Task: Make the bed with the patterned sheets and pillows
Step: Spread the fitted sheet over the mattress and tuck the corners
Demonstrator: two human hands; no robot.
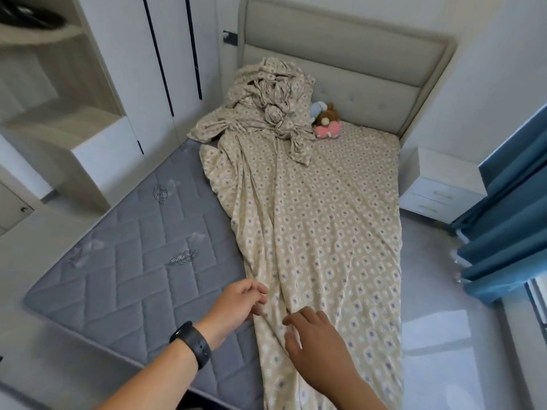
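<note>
- Head view: the bed [349, 69] fills most of the frame, its padded headboard at the far end against the wall.
- Mattress [124, 261]: grey, quilted, bare on its left half.
- Patterned sheet [325, 232]: beige with small square motifs. It covers the right half of the mattress from the headboard end to the near edge; its left border lies in long folds down the middle of the bed.
- Bunched sheet pile [266, 105]: same pattern, twisted and heaped at the far left of the bed, leaning on the headboard. Whether a pillow lies under it cannot be told.
- Wardrobe [154, 69]: white, with dark vertical strips, left of the bed.
- Curtain [503, 202]: blue, at the right edge.
- Nightstand [438, 187]: white, with drawers, right of the headboard.
- Left hand [236, 303]: forearm enters from lower left, palm down, at the sheet's left border near the foot of the bed. The fingers [257, 291] are curled against the fold; whether they actually pinch the cloth cannot be told.
- Right hand [316, 341]: forearm enters from the bottom edge, palm down over the sheet. The fingers [296, 318] are spread and nearly straight, holding nothing.
- Wristband [192, 343]: black, on the left wrist.
- Stuffed toys [325, 121]: one brown and pink, one pale blue behind it, on the sheet at the headboard.
</note>
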